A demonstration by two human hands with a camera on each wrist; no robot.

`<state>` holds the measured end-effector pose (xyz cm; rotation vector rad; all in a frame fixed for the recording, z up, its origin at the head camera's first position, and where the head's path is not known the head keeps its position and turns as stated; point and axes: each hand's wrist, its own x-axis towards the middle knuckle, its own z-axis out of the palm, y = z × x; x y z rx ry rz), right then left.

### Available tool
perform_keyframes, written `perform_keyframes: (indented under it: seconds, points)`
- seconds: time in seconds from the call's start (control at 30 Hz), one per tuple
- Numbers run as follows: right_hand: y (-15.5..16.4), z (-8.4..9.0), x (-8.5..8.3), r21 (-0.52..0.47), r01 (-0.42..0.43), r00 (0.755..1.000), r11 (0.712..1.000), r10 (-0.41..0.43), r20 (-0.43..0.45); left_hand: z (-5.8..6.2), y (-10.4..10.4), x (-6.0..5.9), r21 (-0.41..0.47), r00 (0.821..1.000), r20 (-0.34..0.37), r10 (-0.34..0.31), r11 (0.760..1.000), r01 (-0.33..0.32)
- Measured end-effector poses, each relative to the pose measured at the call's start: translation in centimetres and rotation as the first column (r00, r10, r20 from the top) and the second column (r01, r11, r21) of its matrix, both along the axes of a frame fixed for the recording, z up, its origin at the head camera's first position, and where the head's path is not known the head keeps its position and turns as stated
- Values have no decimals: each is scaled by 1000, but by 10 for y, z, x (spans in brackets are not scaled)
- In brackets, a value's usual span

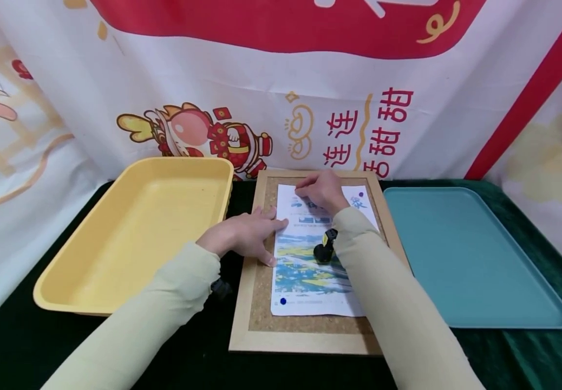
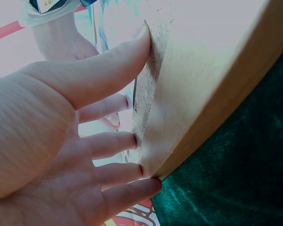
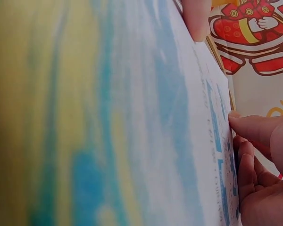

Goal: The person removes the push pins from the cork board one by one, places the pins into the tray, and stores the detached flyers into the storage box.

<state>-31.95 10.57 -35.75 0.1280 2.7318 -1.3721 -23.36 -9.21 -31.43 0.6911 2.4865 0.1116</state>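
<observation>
Cork board (image 1: 261, 281) is seen from the head camera between a yellow tray (image 1: 135, 233) and a teal tray (image 1: 471, 254); the printed sheet (image 1: 305, 271) is partly covered by sleeves. Left hand (image 1: 242, 235) is spread flat at the sheet's left edge. Right hand (image 1: 322, 189) is curled at the top edge; what is pinched cannot be told. From the left wrist, straight fingers (image 2: 118, 141) are pressed to the board. From the right wrist, the sheet (image 3: 108, 117) is blurred.

We see a dark green cloth (image 1: 529, 357) covering the table, with an empty yellow tray (image 1: 135, 233) at its left side and a flat teal tray (image 1: 471, 260) at its right, well apart from each other. Behind the cloth hangs a white and red banner (image 1: 281, 81), printed with a cartoon figure (image 1: 203, 135) just above the yellow tray's far corner and red Chinese characters (image 1: 373, 130) above the teal tray's far left corner.
</observation>
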Motion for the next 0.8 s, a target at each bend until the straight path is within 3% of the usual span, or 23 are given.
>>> perform_keyframes:
  seconds: [0.5,0.8]
  points:
    - [-6,2,-1,19,5,1000,1000,-5,-3,3,-1,1,-13,1000,5,3,1000,-3]
    - [-8,6,-1,12,34,997,999,-35,65,2,-1,-1,-11,1000,11,-4,1000,4]
